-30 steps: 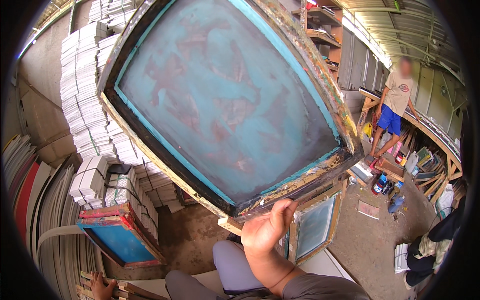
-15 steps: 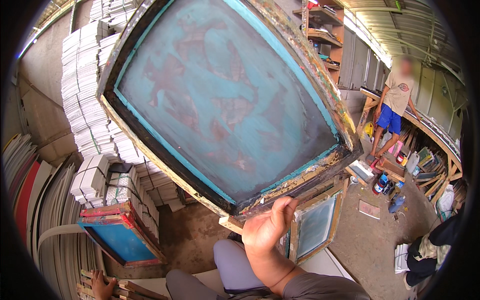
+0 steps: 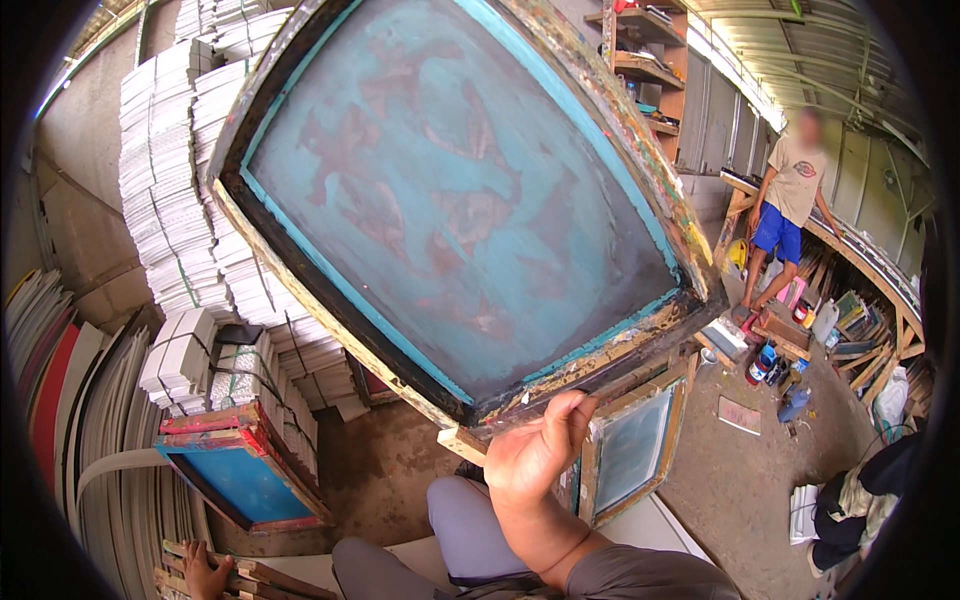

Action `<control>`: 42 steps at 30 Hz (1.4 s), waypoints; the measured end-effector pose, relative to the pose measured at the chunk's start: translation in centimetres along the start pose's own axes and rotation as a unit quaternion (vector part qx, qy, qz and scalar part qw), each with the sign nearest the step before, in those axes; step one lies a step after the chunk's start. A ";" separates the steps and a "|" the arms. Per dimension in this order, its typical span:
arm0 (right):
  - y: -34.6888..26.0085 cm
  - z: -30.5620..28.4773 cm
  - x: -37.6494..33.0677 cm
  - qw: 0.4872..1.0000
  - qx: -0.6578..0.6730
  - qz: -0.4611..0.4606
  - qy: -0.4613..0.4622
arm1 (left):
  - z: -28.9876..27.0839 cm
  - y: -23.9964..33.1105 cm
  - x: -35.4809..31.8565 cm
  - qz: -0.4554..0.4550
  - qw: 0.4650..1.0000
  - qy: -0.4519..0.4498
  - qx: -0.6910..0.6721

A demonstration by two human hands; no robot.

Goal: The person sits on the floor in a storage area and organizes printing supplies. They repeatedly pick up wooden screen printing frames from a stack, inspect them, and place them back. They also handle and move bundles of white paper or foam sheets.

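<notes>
My right hand (image 3: pixel 530 462) is closed on the lower edge of a large screen-printing frame (image 3: pixel 640 345), raised and tilted in front of me. Its mesh (image 3: pixel 420 190) is blue-grey with darker patches, inside a bright turquoise border and paint-stained wood. At the lower left, my left hand (image 3: pixel 205 575) rests with fingers apart on several stacked wooden frames (image 3: pixel 265 578); part of that hand is cut off by the picture's edge. Behind my right wrist leans a smaller frame with a pale mesh (image 3: pixel 635 450).
A blue-mesh frame (image 3: pixel 245 480) leans near bundled white stacks (image 3: pixel 170 190). Bent sheets (image 3: pixel 120 430) stand at far left. On the right, paint containers (image 3: pixel 765 365) sit on the floor; a person (image 3: pixel 795 180) stands by a long bench. Another person's dark clothing (image 3: pixel 860 500) shows lower right.
The large frame's upper left side has shifted slightly to the right, uncovering more of the white stacks behind it. Both hands stay nearly in place.
</notes>
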State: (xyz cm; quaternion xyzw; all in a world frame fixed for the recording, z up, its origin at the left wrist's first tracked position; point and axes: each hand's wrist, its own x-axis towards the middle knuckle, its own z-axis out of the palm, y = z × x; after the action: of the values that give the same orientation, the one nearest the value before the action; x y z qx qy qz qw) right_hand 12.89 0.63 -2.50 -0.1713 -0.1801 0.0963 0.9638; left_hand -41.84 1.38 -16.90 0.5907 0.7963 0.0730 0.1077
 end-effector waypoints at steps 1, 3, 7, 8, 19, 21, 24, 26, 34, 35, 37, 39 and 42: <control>0.0 0.0 0.0 1.000 0.002 0.001 -0.002 | 0.0 -0.2 0.0 0.002 1.000 0.001 0.001; 0.1 0.1 -0.1 1.000 0.005 0.003 -0.006 | -0.1 0.0 -0.1 -0.004 1.000 -0.002 0.002; 0.1 0.1 -0.1 1.000 -0.003 0.000 -0.010 | -0.6 0.6 -0.2 -0.018 1.000 -0.010 0.000; 0.1 0.2 -0.1 1.000 -0.004 0.002 -0.004 | -0.6 0.6 -0.1 -0.017 1.000 -0.011 0.000; 0.9 -0.2 -0.2 1.000 0.005 0.003 0.002 | -0.3 0.0 0.5 0.003 1.000 -0.005 -0.009; 1.2 -0.6 -0.1 1.000 -0.001 0.000 -0.012 | -0.3 0.1 0.4 0.002 1.000 -0.001 -0.013; 1.5 -0.4 -0.3 1.000 -0.016 0.004 -0.008 | 0.0 -0.2 0.5 0.013 1.000 0.010 -0.020; 1.5 -0.1 0.0 0.999 -0.033 -0.003 -0.011 | 0.4 -0.9 0.9 0.043 0.998 0.017 -0.034; 2.7 -0.5 0.0 0.998 -0.063 0.005 -0.030 | 0.1 -1.0 -0.7 0.027 0.999 0.030 -0.020; 3.2 -0.7 -0.5 0.997 -0.063 0.021 -0.026 | 0.0 -1.9 -0.5 0.030 0.999 0.023 -0.016; 3.5 -1.5 -1.6 0.992 -0.114 0.036 -0.031 | 0.3 -1.7 -0.7 0.013 1.000 -0.001 0.014; 3.5 -1.5 -1.2 0.991 -0.121 0.051 -0.027 | 0.2 -0.6 0.2 0.040 0.999 -0.005 0.019; 3.3 -0.8 -0.5 0.989 -0.107 0.003 -0.104 | 0.2 0.5 -0.4 0.054 0.998 0.007 0.029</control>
State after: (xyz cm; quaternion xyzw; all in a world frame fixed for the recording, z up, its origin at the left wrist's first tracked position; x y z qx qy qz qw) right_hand 12.33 3.31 -4.54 -0.2632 -0.2880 0.0962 0.9157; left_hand -41.27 1.17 -16.94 0.6350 0.7659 0.0595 0.0808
